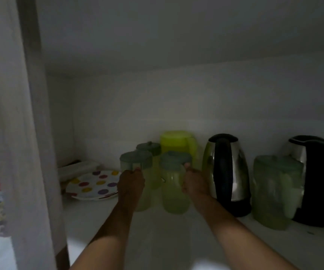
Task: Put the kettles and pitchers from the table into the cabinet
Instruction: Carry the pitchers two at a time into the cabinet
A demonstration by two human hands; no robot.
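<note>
Inside the dim white cabinet, my left hand grips the handle of a pale green pitcher with a grey lid. My right hand grips the handle of a second grey-lidded pitcher beside it. Both pitchers stand upright on the shelf. Behind them are a third grey-lidded pitcher and a bright yellow-green pitcher. To the right stand a steel and black kettle, another pale green pitcher and a second kettle.
A white plate with coloured dots lies at the left of the shelf, with a white flat container behind it. The cabinet's side panel rises at the left. Another shelf sits low overhead.
</note>
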